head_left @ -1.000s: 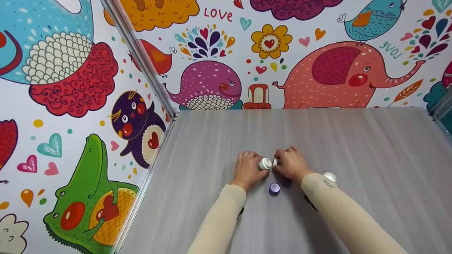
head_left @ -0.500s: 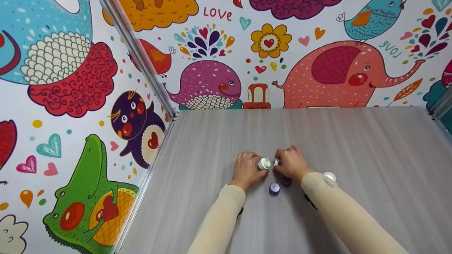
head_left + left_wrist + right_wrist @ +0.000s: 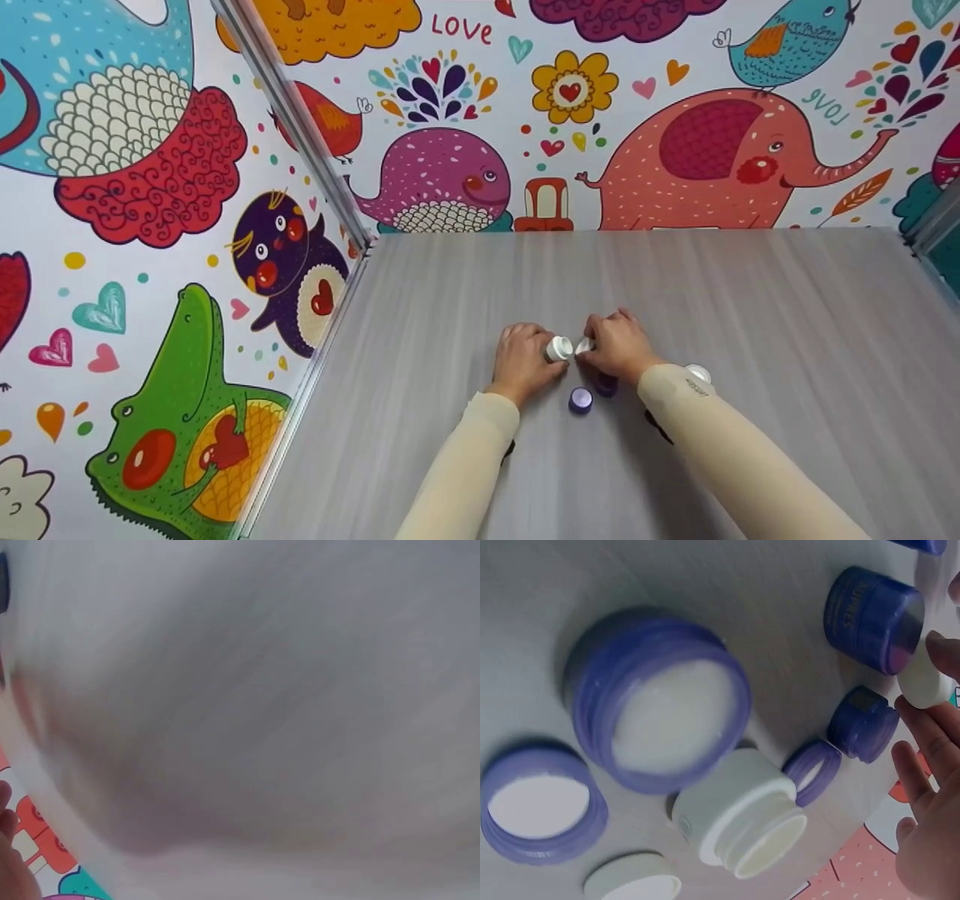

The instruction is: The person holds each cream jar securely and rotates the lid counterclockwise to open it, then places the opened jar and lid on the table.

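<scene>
My left hand (image 3: pixel 521 356) grips a small white jar (image 3: pixel 559 348), its open mouth tipped toward the right hand. Opposite it, my right hand (image 3: pixel 621 345) pinches a white lid (image 3: pixel 585 345) by its edge, a short gap from the jar. The right wrist view shows the lid (image 3: pixel 924 681) between thumb and fingers, beside a purple jar (image 3: pixel 874 621) with lettering. Near the right hand in the head view are a purple piece with a pale top (image 3: pixel 580 400) and another purple piece (image 3: pixel 607 385), partly covered by the wrist.
Under the right forearm, the right wrist view shows a large open purple jar (image 3: pixel 592 690), an open white jar (image 3: pixel 720 795), a white cap (image 3: pixel 630 870), a purple lid (image 3: pixel 544 840) and a small purple jar (image 3: pixel 862 724). Cartoon-printed walls border the wood-grain table (image 3: pixel 450 277).
The white lid in my right hand has tilted and shows more of itself. The white jar has shifted very slightly left; the pieces on the table stay put.
</scene>
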### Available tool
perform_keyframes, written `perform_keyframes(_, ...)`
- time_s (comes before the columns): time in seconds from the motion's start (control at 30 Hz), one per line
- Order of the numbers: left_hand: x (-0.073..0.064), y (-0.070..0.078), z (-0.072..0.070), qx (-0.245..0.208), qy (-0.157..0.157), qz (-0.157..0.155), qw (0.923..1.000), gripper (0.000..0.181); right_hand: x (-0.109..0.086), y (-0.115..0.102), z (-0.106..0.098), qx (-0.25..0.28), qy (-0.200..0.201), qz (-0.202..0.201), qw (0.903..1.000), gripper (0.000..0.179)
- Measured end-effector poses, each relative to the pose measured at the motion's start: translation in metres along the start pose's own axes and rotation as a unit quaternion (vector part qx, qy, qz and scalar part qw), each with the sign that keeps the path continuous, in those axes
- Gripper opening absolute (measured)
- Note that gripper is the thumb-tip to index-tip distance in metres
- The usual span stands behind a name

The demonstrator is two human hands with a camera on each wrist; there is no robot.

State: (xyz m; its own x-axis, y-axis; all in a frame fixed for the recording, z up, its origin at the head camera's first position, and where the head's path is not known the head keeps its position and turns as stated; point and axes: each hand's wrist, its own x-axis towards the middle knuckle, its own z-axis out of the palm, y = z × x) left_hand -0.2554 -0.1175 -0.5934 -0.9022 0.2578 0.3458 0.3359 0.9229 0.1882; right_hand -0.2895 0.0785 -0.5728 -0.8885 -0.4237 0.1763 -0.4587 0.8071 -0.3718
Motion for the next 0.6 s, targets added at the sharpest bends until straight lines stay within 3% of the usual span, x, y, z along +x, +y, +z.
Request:
perform_keyframes(0.33,-0.0012,-0.0015,-0.0003,0.004,0.001,0.000,1.0000,0.036,-0.0005,-0.0040,-0.0022,-0.038,-0.002,-0.004,0.9993,0.036)
perform_keyframes(0.6,-0.0028,-0.0007,-0.0016,-0.010,0.005,-0.012,0.9999,0.034,-0.0002,-0.0060,-0.0045,-0.068,-0.032,-0.015,0.9971,0.024)
